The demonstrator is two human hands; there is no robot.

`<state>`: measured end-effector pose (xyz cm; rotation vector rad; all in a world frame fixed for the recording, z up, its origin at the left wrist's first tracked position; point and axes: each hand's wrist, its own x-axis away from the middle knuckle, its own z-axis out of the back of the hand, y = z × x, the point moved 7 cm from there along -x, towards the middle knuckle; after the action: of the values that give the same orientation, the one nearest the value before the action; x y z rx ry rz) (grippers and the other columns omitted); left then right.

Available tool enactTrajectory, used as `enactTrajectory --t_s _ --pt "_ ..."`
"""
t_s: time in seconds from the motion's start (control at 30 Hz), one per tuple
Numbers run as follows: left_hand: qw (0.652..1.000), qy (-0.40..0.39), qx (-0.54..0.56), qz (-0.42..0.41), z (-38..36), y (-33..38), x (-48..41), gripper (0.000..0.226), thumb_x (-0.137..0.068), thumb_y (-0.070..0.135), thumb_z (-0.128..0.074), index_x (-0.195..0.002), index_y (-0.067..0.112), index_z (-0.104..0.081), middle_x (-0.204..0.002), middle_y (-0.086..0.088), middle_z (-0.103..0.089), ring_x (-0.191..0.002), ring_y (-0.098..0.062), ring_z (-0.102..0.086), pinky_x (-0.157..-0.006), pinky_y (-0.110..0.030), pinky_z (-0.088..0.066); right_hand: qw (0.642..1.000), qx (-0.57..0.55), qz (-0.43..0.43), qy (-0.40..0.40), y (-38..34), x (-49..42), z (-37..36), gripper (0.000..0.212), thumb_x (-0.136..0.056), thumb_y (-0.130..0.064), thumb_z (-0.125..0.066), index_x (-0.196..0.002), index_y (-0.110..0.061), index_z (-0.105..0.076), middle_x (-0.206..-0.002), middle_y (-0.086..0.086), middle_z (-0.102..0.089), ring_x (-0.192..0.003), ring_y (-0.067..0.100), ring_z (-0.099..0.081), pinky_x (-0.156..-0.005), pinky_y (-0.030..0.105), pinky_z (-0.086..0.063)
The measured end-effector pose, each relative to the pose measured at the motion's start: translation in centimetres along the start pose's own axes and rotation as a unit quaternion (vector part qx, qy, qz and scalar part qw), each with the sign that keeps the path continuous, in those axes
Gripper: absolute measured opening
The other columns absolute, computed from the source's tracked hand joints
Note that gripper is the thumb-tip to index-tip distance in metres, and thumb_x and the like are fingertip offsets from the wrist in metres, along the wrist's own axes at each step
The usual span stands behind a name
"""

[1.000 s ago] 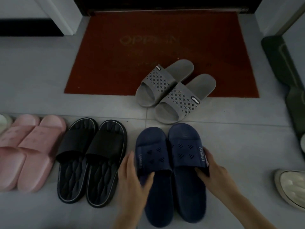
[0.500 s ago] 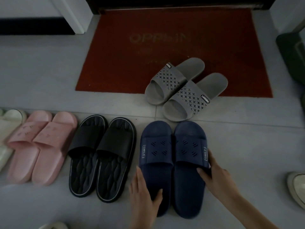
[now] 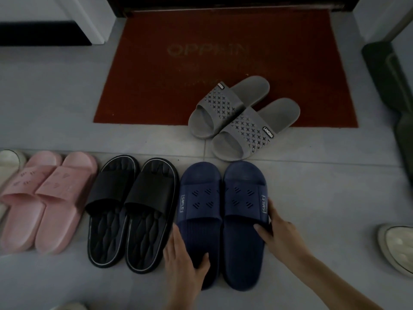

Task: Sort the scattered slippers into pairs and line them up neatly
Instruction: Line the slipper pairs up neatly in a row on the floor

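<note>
Two navy slippers lie side by side on the grey floor: the left navy slipper (image 3: 201, 211) and the right navy slipper (image 3: 243, 220). My left hand (image 3: 183, 262) grips the heel of the left one, thumb on its insole. My right hand (image 3: 279, 233) holds the outer edge of the right one at its strap. To their left a black pair (image 3: 131, 211) and a pink pair (image 3: 44, 200) stand in the same row. A grey pair (image 3: 241, 117) lies slanted, half on the red doormat (image 3: 156, 86).
A cream slipper (image 3: 397, 249) lies at the right edge, and another pale slipper (image 3: 9, 162) shows at the far left beyond the pink pair. A dark green mat (image 3: 391, 86) runs along the right wall. White door frames stand at the back.
The navy pair has straightened and closed up next to the black pair. My left hand slid from the strap down to the heel; my right hand stayed on the strap edge.
</note>
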<state>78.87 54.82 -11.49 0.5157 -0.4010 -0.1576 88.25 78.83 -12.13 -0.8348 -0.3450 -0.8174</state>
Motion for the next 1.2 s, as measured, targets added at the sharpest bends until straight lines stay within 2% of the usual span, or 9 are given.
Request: enactTrajectory --t_s 0.17,0.3,0.37,0.43,0.57,0.7,0.87,1.03,1.2 --pt "1.000 -0.009 0.003 -0.005 0.1 0.7 0.4 0.117 -0.061 0.022 -0.085 -0.145 0.014 -0.004 -0.149 -0.020 -0.032 -0.130 -0.041 -0.035 -0.107 -0.048 -0.032 1.000 -0.009 -0.002 0.003 -0.1 0.1 0.0 0.077 -0.090 -0.039 -0.054 -0.148 -0.035 -0.004 -0.086 0.006 -0.068 -0.086 0.032 -0.066 -0.067 0.035 -0.048" --pt "0.992 0.083 -0.004 -0.097 0.6 3.5 2.3 0.092 -0.065 0.033 -0.071 -0.140 -0.003 -0.031 -0.138 -0.030 -0.043 -0.124 -0.039 -0.042 -0.096 -0.049 -0.042 0.999 -0.025 -0.003 -0.036 0.3 0.2 -0.2 0.085 -0.088 -0.040 -0.057 -0.148 -0.035 0.001 -0.067 -0.008 -0.063 -0.063 0.013 -0.064 -0.057 0.021 -0.047" --pt "0.986 0.098 0.015 -0.135 0.3 5.6 3.5 0.085 -0.070 0.039 -0.060 -0.139 -0.001 -0.031 -0.140 -0.025 -0.043 -0.126 -0.031 -0.035 -0.098 -0.045 -0.042 0.997 -0.047 -0.011 -0.055 0.9 0.4 -0.2 0.091 -0.086 -0.039 -0.062 -0.149 -0.029 0.002 -0.064 -0.009 -0.065 -0.056 0.002 -0.062 -0.050 0.010 -0.043" --pt "0.983 0.093 0.047 -0.149 -0.2 7.5 3.9 0.087 -0.071 0.032 -0.070 -0.141 0.004 -0.028 -0.145 -0.016 -0.037 -0.127 -0.026 -0.032 -0.097 -0.049 -0.042 0.997 -0.053 -0.017 -0.058 1.6 0.7 0.2 0.093 -0.085 -0.040 -0.062 -0.150 -0.023 0.002 -0.066 -0.004 -0.068 -0.058 0.001 -0.062 -0.050 0.007 -0.043" --pt "0.962 0.066 0.108 -0.242 -0.4 12.9 3.4 0.082 -0.076 0.027 -0.066 -0.144 0.009 -0.024 -0.148 -0.003 -0.026 -0.135 -0.016 -0.027 -0.108 -0.037 -0.033 0.998 -0.031 -0.039 -0.046 2.8 1.2 1.8 0.093 -0.085 -0.045 -0.061 -0.150 -0.027 0.003 -0.075 -0.010 -0.066 -0.064 -0.001 -0.059 -0.048 0.007 -0.039" --pt "0.947 -0.033 0.084 -0.310 -1.4 19.8 0.5 0.086 -0.083 0.033 -0.063 -0.149 0.015 -0.011 -0.154 -0.002 -0.021 -0.142 -0.013 -0.016 -0.116 -0.035 -0.023 0.999 -0.032 -0.040 -0.007 3.0 1.1 4.8 0.095 -0.083 -0.044 -0.064 -0.149 -0.030 0.003 -0.077 -0.013 -0.064 -0.071 0.004 -0.063 -0.062 0.016 -0.044" --pt "0.956 -0.072 0.028 -0.284 -1.3 24.9 -7.6 0.092 -0.083 0.038 -0.064 -0.150 0.015 -0.006 -0.157 -0.007 -0.012 -0.143 -0.027 -0.012 -0.115 -0.043 -0.018 0.995 -0.062 -0.016 0.081 2.7 0.8 8.4 0.088 -0.083 -0.048 -0.062 -0.149 -0.025 -0.009 -0.077 -0.013 -0.064 -0.074 0.006 -0.062 -0.073 0.024 -0.045" --pt "0.960 -0.076 -0.103 -0.248 -1.0 26.9 -15.0 0.096 -0.081 0.040 -0.067 -0.149 0.012 -0.005 -0.156 -0.011 -0.013 -0.141 -0.034 -0.015 -0.112 -0.048 -0.022 0.998 0.018 -0.012 0.051 3.7 2.2 9.5 0.084 -0.082 -0.053 -0.059 -0.148 -0.034 -0.009 -0.077 -0.017 -0.063 -0.073 0.000 -0.059 -0.072 0.021 -0.046" --pt "0.935 -0.107 -0.134 -0.311 -3.2 28.8 -13.7 0.098 -0.079 0.046 -0.067 -0.149 0.014 -0.006 -0.155 -0.012 -0.015 -0.141 -0.035 -0.016 -0.112 -0.048 -0.022 0.993 0.097 -0.043 0.052 2.4 3.2 14.1 0.081 -0.085 -0.054 -0.054 -0.147 -0.035 -0.006 -0.093 -0.009 -0.065 -0.081 0.008 -0.061 -0.076 0.028 -0.051"
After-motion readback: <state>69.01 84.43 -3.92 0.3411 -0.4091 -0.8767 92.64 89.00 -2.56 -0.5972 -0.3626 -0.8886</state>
